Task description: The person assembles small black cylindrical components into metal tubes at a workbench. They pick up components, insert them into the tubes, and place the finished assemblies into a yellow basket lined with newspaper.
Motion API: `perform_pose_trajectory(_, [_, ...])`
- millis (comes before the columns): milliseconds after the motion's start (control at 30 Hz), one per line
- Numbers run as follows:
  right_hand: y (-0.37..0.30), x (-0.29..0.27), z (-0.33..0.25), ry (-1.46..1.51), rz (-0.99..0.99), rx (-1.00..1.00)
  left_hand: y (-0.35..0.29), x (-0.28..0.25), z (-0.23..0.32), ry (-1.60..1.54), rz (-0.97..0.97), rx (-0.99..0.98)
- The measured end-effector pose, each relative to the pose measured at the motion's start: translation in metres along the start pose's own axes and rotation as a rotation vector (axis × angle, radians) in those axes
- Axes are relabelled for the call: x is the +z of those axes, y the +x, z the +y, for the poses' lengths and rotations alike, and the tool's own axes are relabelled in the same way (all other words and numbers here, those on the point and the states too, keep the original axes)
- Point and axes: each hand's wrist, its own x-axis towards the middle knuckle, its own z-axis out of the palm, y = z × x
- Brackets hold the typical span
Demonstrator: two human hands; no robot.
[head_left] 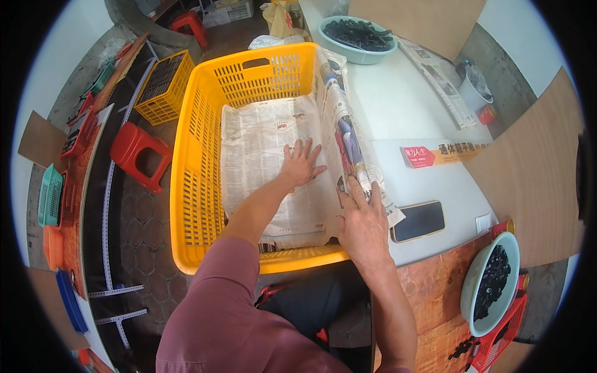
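A large yellow plastic crate (198,155) with slotted walls stands before me. Newspaper (249,146) lines its bottom and runs up over its right wall. My left hand (301,163) lies flat inside the crate with its fingers spread, the palm on the newspaper. On the right rim rests my right hand (362,217), fingers stretched forward along the folded newspaper (349,133) that hangs over that wall. Nothing shows in either hand. A dark-screened phone (418,222) lies on the white table just right of my right hand.
Right of the crate is a white table (398,118) with a pale green basin (357,55) of black parts. Another basin (511,245) of small black pieces sits near right, beside a red basket (504,332). A red stool (142,155) and smaller yellow crate (165,93) stand left.
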Motion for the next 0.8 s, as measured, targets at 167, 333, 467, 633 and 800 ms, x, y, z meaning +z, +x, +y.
perform_pose_trajectory(167, [-0.007, -0.014, -0.005, 0.019, -0.007, -0.026, 0.002, -0.012, 0.004, -0.009, -0.038, -0.019])
perform_pose_trajectory(333, [-0.023, -0.032, -0.007, 0.118, 0.004, 0.029, -0.001, -0.02, 0.002, -0.024, 0.001, -0.007])
perform_pose_trajectory(467, [-0.032, -0.033, 0.002, 0.176, 0.051, 0.139, 0.002, -0.019, -0.002, -0.022, 0.006, 0.035])
perform_pose_trajectory(633, [-0.034, -0.021, 0.016, 0.263, -0.024, 0.264, -0.004, -0.009, 0.0, 0.018, -0.056, 0.06])
perform_pose_trajectory(800, [-0.034, -0.022, 0.014, 0.25, -0.006, 0.291, -0.002, -0.017, -0.004, -0.023, -0.041, 0.049])
